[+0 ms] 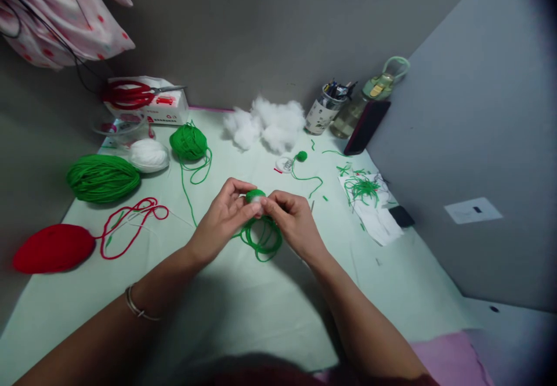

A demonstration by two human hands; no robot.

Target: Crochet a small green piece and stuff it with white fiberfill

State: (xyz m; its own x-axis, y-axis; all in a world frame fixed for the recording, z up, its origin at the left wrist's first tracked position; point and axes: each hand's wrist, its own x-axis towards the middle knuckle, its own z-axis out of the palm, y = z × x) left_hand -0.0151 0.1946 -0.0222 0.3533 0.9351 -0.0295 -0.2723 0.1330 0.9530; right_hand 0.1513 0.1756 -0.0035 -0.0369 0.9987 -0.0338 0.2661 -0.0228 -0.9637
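Note:
Both hands meet over the middle of the pale green table (pixel 226 316). My left hand (pixel 224 215) and my right hand (pixel 291 217) pinch a small green crocheted piece (pixel 255 195) with white stuffing showing at its edge. Green yarn (pixel 262 238) hangs from the piece in loose loops onto the table beneath my hands. One strand runs back to a green yarn ball (pixel 188 141) at the rear left.
At the left lie a large green skein (pixel 102 177), a white yarn ball (pixel 148 155) and a red skein (pixel 53 248) with loose red strands. Red-handled scissors (pixel 130 94) rest on a box. White stuffing (pixel 265 122), a pen cup (pixel 322 109), bottle (pixel 369 98) and green yarn scraps (pixel 363 188) sit behind.

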